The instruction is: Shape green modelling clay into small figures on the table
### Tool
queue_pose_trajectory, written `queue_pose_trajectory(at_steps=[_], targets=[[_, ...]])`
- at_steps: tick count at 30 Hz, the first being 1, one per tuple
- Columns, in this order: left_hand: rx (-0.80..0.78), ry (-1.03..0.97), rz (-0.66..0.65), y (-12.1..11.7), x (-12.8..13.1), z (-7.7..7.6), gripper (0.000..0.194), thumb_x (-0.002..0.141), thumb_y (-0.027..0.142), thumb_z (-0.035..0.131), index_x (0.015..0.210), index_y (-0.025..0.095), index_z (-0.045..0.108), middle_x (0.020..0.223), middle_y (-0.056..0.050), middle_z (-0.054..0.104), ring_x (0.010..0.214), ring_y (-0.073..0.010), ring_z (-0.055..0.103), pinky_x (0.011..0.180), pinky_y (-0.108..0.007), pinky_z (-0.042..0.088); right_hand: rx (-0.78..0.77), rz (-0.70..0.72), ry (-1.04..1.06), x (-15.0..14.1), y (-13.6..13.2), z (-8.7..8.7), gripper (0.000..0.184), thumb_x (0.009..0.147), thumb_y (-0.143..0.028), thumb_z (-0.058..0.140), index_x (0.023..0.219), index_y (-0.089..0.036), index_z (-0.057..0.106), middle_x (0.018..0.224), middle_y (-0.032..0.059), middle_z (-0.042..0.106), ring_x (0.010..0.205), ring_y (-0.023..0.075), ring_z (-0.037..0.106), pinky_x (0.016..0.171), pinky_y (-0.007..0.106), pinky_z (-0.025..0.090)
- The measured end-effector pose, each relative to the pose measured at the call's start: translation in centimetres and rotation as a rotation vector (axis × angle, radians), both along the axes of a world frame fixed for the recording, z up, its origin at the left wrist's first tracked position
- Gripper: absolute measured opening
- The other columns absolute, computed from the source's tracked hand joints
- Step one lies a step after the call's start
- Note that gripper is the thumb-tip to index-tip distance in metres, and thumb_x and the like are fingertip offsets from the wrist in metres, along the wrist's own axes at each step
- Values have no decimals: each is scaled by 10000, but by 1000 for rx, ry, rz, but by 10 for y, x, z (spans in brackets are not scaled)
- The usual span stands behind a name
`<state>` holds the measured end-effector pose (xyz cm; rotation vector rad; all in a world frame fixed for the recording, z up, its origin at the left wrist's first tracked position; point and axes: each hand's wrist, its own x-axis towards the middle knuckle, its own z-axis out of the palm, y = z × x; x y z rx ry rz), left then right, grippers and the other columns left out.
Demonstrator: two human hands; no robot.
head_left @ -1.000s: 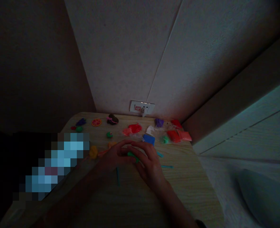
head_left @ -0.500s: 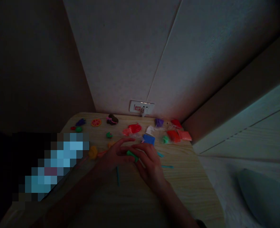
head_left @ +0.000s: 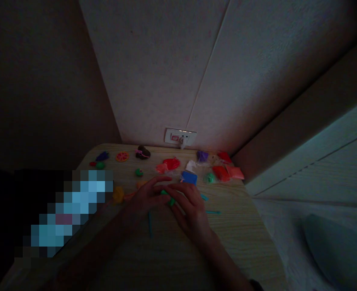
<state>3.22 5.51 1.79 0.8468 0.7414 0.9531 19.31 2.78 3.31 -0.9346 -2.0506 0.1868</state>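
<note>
Between my two hands, above the middle of the wooden table (head_left: pixel 239 242), is a small piece of green modelling clay (head_left: pixel 168 198). My left hand (head_left: pixel 150 196) pinches it from the left, thumb below and fingers above. From the other side my right hand (head_left: pixel 190 204) has its curled fingers around it, covering part of the piece. A blue packet (head_left: pixel 189 178) lies just behind my right hand. Close to my left hand are a yellow lump (head_left: pixel 118 195) and a thin teal stick (head_left: pixel 150 224). Another teal stick (head_left: pixel 213 212) lies right of my right hand.
Along the back lie a brown shape (head_left: pixel 143 152), an orange-red wheel shape (head_left: pixel 122 156), red clay (head_left: pixel 171 163), a purple packet (head_left: pixel 202 156) and orange-red packets (head_left: pixel 221 173). A socket (head_left: pixel 180 138) holds a plug. A lit, pixelated screen (head_left: pixel 75 210) stands at left.
The green clay has turned slightly between my fingers, and more of it is covered. Both hands stay nearly in the same place.
</note>
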Motion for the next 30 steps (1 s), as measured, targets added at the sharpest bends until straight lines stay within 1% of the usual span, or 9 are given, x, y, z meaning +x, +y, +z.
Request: queue_pose_trajectory(at_steps=[3,6,8,12,16,19,22,26,30], targets=[[12,14,20,-1,0,-1,407,645,201,784,1025,186,640,958,-22,729,900,-171,650,770,-249,484,-35,15,1,0,0,-1,325,926,-195,500,1248,-214,537,1090,84,636,1000,226,576,851,393,499],[-17,-10,13,0,-1,-2,380,647,236,786,997,182,649,897,-20,726,813,-165,656,681,-237,491,-63,22,13,0,0,-1,332,921,-241,527,1252,-217,536,1110,87,630,1011,233,573,857,397,499],[-28,-24,25,1,-1,-2,384,645,253,788,998,181,654,862,-17,722,794,-165,658,648,-226,490,-79,27,29,-1,0,0,328,931,-265,507,1254,-218,536,1116,89,625,1013,234,573,860,399,500],[-22,-60,51,3,-1,-3,378,645,232,786,1001,216,661,822,9,714,809,-164,663,697,-235,507,-119,28,43,-2,0,1,342,959,-220,422,1287,-225,515,1120,88,611,1024,225,567,874,401,497],[0,-85,69,4,-2,-6,400,652,181,775,1030,220,653,892,-2,719,830,-159,662,707,-228,503,-112,14,39,-2,0,1,341,950,-214,447,1286,-231,504,1106,85,609,1015,223,565,867,394,499],[32,-63,43,5,-3,-8,442,623,175,792,1040,211,649,898,-6,713,813,-154,651,689,-225,491,-117,25,34,-1,0,0,383,938,-223,477,1320,-220,456,1169,98,589,1078,234,543,912,410,480],[78,-49,21,5,-2,-11,444,608,178,799,1027,197,653,924,-22,704,852,-172,637,706,-245,487,-126,52,9,-2,0,1,418,930,-254,495,1340,-215,423,1238,106,558,1147,245,509,959,432,449],[98,-68,-12,4,-2,-13,464,598,177,808,1034,196,650,931,-19,695,827,-158,622,674,-230,468,-111,41,-1,-2,0,2,369,927,-309,512,1279,-213,465,1251,99,552,1164,249,487,983,449,414],[82,-97,-113,3,-2,-8,532,598,186,820,1096,205,633,858,-10,698,765,-146,618,644,-223,456,-91,-13,36,0,-1,2,323,908,-349,544,1194,-202,521,1188,95,574,1132,249,493,974,439,410]])
